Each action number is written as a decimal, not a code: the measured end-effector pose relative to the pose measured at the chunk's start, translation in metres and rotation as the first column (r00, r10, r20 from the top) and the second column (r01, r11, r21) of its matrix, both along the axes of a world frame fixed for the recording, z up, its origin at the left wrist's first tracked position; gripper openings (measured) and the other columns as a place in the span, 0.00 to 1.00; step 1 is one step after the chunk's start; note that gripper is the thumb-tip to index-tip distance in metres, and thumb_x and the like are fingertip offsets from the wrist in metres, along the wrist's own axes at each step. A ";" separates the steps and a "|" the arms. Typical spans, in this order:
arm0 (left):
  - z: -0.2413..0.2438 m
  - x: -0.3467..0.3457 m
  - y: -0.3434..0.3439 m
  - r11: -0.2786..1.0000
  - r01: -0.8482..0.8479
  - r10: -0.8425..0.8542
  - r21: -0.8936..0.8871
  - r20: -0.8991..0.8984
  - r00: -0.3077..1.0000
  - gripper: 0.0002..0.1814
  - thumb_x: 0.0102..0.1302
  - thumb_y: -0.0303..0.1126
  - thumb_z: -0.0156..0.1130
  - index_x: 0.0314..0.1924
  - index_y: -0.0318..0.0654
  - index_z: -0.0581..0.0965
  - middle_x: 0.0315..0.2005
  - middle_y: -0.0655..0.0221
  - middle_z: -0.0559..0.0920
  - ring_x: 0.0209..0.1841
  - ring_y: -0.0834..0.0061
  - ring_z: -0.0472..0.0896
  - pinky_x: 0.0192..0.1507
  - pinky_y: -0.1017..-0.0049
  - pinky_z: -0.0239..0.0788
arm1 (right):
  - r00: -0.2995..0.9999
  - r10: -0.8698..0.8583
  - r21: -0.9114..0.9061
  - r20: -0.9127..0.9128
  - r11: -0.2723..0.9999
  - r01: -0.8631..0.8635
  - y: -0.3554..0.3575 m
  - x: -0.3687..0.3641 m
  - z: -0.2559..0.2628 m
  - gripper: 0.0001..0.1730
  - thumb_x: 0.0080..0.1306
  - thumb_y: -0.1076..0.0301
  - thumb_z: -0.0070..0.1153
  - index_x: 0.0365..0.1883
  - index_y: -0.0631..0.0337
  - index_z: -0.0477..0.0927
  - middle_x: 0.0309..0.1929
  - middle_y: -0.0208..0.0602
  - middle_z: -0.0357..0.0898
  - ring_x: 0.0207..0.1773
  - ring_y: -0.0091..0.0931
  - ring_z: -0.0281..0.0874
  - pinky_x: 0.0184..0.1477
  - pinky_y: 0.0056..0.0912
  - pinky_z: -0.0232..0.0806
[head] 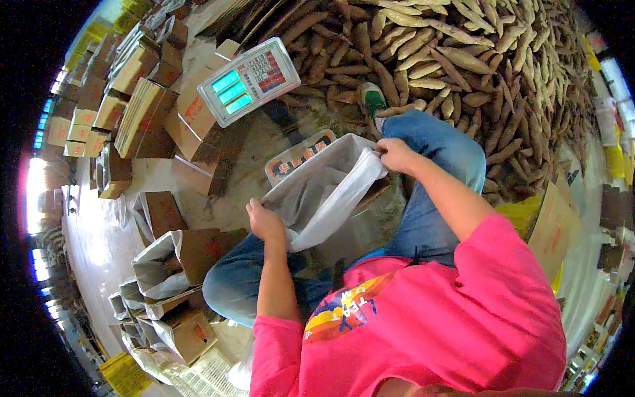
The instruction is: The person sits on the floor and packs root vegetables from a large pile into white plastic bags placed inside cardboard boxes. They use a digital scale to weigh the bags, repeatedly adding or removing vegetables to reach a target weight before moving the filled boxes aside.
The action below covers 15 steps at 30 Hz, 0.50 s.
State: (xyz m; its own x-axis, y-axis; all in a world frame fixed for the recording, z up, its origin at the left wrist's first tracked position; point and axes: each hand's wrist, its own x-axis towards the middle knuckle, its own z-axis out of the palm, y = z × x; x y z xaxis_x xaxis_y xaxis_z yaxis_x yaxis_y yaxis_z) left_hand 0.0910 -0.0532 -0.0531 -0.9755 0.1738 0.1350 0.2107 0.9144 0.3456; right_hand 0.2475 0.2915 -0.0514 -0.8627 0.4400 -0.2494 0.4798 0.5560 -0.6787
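Note:
A white plastic liner bag [327, 198], its mouth spread wide, hangs between my two hands over a cardboard box that is mostly hidden. My left hand [268, 221] grips the bag's edge at its left end. On the opposite end, my right hand [397, 156] pinches the gathered edge by my right knee. Just beyond the bag lies a rectangular panel with orange printing [297, 156]. Farther up stands a digital weighing scale's display [249, 82] with lit readouts. A large heap of long brown root tubers [446, 59] spreads beyond my foot.
Lined open cardboard boxes [193, 258] crowd my left side. Stacked and closed cartons [144, 119] stand at the upper left. Behind my right knee lies yellow sheeting [521, 216] beside a cardboard piece [555, 228]. Tubers reach close to my shoe [372, 101].

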 end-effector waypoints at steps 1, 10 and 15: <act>0.002 -0.001 -0.008 1.000 -0.026 0.026 -0.011 0.007 1.000 0.06 0.67 0.27 0.52 0.43 0.38 0.72 0.45 0.57 0.77 0.43 0.46 0.79 0.39 0.54 0.72 | 1.000 0.021 -0.132 -0.013 0.991 -0.023 -0.019 0.009 0.016 0.13 0.55 0.73 0.56 0.40 0.66 0.80 0.41 0.55 0.82 0.48 0.50 0.78 0.48 0.46 0.70; -0.005 -0.011 -0.015 0.999 0.048 -0.047 0.022 -0.045 0.998 0.10 0.67 0.27 0.53 0.48 0.35 0.74 0.47 0.56 0.78 0.47 0.48 0.78 0.46 0.55 0.71 | 0.966 0.256 0.292 -0.034 0.927 -0.235 -0.073 0.082 0.069 0.15 0.55 0.76 0.58 0.41 0.65 0.72 0.44 0.50 0.76 0.46 0.49 0.76 0.46 0.49 0.72; 0.008 -0.015 -0.004 1.000 0.005 -0.002 -0.022 0.118 0.993 0.13 0.67 0.29 0.56 0.50 0.34 0.75 0.51 0.55 0.79 0.53 0.49 0.77 0.52 0.57 0.69 | 0.937 0.313 0.479 -0.157 0.853 -0.205 -0.070 0.075 0.053 0.06 0.58 0.72 0.53 0.34 0.59 0.75 0.40 0.45 0.76 0.41 0.42 0.78 0.40 0.47 0.74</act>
